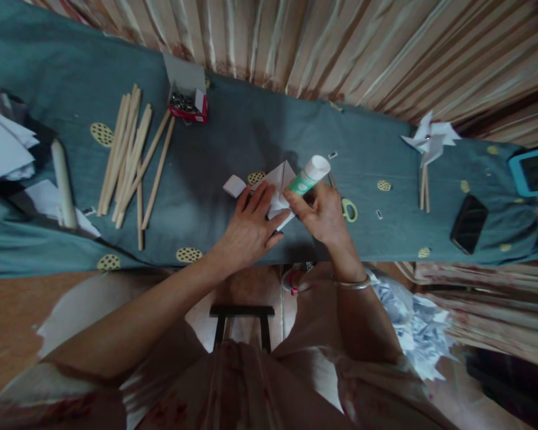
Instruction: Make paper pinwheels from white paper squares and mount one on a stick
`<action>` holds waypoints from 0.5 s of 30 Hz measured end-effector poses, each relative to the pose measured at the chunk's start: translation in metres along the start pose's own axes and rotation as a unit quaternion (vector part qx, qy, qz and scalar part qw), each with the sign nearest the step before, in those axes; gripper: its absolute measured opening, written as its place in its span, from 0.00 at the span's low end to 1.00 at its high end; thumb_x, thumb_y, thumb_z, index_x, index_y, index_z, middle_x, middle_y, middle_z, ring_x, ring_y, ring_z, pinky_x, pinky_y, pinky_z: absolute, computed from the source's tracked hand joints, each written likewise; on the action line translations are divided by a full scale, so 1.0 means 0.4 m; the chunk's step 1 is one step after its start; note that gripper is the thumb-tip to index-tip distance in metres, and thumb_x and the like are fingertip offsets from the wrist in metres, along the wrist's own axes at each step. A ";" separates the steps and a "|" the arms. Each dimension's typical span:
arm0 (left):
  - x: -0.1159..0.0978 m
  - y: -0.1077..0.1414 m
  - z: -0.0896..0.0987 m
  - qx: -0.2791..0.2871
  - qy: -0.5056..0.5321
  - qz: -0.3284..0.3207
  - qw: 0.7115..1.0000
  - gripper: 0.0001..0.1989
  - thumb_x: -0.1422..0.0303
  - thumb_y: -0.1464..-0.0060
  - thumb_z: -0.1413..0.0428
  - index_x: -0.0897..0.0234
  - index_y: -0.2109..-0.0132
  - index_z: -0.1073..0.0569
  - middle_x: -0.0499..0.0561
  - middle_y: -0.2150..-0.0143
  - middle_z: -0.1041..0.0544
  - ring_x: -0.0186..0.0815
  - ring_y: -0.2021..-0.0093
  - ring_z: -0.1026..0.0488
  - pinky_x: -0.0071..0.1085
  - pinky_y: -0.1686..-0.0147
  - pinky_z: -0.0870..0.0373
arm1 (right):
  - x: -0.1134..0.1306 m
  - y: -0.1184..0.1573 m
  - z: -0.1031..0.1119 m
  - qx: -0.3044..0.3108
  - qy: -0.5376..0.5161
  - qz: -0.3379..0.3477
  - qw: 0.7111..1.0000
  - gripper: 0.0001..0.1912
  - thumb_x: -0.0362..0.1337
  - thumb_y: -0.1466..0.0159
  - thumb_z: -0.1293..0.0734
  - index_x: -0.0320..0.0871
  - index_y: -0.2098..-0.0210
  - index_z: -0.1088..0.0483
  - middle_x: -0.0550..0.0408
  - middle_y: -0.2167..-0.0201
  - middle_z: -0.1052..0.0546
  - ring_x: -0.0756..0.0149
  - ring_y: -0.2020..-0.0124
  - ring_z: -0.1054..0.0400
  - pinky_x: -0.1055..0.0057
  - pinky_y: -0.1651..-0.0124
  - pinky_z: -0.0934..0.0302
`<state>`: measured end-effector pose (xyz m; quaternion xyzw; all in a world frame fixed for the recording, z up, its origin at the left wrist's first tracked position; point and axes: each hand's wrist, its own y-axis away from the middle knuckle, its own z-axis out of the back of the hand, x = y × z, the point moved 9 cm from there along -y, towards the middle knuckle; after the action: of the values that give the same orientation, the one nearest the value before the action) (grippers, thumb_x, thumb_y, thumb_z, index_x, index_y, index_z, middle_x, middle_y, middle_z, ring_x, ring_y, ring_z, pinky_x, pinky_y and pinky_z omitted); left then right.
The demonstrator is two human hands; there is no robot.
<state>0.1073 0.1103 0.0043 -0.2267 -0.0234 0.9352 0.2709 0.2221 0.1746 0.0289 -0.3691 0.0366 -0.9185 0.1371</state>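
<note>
A white paper piece (280,177) with creases lies on the green cloth in front of me. Spread over its left part, my left hand (247,230) presses it flat with the fingers apart. My right hand (323,214) is wrapped round a green and white glue stick (311,175), tilted with its lower end down at the paper. That lower end is hidden by the fingers. A small white cap-like piece (234,186) sits just left of the paper. Green-handled scissors (349,210) lie right of my right hand, their blades mostly hidden.
Several wooden sticks (132,161) and an open red box (188,106) of small metal parts are at the left, beyond them white papers (4,143). A paper pinwheel (428,140), a black phone (468,224) and a blue-framed device (535,171) lie right.
</note>
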 end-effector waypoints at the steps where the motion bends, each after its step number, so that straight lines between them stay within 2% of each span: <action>1: 0.000 0.000 0.001 -0.002 0.001 0.001 1.000 0.25 0.61 0.40 0.41 0.59 0.38 0.32 0.64 0.28 0.44 0.59 0.27 0.51 0.63 0.33 0.50 | -0.002 0.000 0.000 0.000 -0.003 -0.003 1.000 0.20 0.57 0.36 0.34 0.47 0.68 0.38 0.61 0.80 0.34 0.67 0.76 0.38 0.67 0.70 0.42; 15: 0.000 0.001 0.004 -0.007 0.008 0.000 1.000 0.23 0.61 0.39 0.42 0.59 0.39 0.31 0.62 0.28 0.43 0.59 0.27 0.51 0.65 0.33 0.51 | -0.025 -0.007 0.000 -0.019 -0.038 -0.042 0.998 0.21 0.58 0.38 0.34 0.47 0.68 0.37 0.59 0.76 0.33 0.64 0.71 0.35 0.65 0.66 0.38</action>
<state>0.1064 0.1102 0.0057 -0.2358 -0.0276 0.9332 0.2698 0.2285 0.1798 0.0228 -0.4072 0.0329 -0.9080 0.0926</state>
